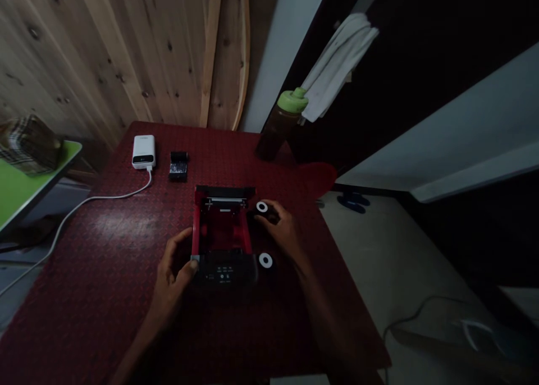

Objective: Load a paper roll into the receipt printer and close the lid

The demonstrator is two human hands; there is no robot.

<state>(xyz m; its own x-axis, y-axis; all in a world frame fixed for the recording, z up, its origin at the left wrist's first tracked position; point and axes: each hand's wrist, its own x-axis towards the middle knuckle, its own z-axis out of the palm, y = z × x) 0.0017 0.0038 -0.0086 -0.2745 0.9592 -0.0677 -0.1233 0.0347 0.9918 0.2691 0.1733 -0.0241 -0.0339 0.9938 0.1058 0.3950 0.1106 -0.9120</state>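
Note:
A small black printer-like device [223, 273] lies on the red table, its open frame showing the red surface through the bay. My left hand [172, 273] grips its front left corner, thumb on the edge. My right hand [280, 225] is at the device's right side, with its fingers around a black roll with a white core [261, 207]. A second, matching roll [265, 260] lies on the table next to the device's front right corner, just below my right hand. Its underside is hidden.
A white power bank [144, 152] with a white cable and a small black box [178, 165] stand at the far end of the red table [105, 244]. A dark bottle with a green lid [280, 127] stands at the far right corner. A wooden wall rises behind.

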